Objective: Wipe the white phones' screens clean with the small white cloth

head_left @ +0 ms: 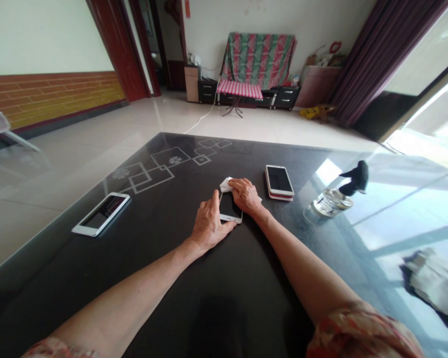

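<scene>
A white-framed phone (230, 209) lies face up in the middle of the black glass table (171, 278). My left hand (209, 226) grips its near left edge, fingers and thumb closed around the corner. My right hand (246, 195) is closed on a crumpled white cloth or tissue (226, 184) and presses it on the far end of the phone's screen. Part of the phone is hidden under both hands.
A second white phone (101, 214) lies near the table's left edge. A third phone with a red case (279, 182) lies just right of my right hand. A small glass spray bottle (338, 196) with a black head lies on its side further right. Striped fabric (433, 283) sits at the right edge.
</scene>
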Motion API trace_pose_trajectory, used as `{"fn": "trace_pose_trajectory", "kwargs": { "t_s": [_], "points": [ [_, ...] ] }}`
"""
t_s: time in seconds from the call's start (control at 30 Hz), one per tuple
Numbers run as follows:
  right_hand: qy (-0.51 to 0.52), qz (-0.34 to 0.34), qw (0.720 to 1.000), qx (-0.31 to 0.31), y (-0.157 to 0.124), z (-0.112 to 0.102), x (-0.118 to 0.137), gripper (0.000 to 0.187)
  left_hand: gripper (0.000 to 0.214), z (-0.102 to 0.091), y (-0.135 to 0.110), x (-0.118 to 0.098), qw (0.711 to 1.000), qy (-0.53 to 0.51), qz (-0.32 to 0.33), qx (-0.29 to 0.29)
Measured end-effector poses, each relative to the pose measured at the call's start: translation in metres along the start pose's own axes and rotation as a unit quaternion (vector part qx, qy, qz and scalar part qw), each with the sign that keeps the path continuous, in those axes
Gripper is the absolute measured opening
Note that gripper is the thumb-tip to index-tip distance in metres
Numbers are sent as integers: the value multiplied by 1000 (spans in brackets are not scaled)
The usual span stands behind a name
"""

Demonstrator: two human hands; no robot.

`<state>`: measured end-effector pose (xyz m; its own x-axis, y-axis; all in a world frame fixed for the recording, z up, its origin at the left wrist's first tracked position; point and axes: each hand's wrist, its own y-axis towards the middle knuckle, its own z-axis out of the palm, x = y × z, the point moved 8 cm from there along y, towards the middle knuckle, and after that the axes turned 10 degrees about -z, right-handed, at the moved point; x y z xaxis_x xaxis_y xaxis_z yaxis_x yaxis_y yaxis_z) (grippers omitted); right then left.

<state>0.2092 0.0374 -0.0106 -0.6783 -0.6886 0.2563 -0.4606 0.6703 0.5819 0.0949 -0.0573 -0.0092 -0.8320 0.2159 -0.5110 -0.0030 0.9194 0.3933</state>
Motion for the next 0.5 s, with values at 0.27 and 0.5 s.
{"fn": "trace_pose_trajectory", "kwargs": {
  "t_s": [0.27, 0.5],
  "points": [
    [14, 7, 1000, -11, 1, 0, -2, 36, 96, -1, -1, -1, 1000, -14, -4, 6],
    [12, -10, 1000, -8, 1, 0, -1, 36, 97, 2, -1, 1, 1000, -13, -2, -5]
  ]
}}
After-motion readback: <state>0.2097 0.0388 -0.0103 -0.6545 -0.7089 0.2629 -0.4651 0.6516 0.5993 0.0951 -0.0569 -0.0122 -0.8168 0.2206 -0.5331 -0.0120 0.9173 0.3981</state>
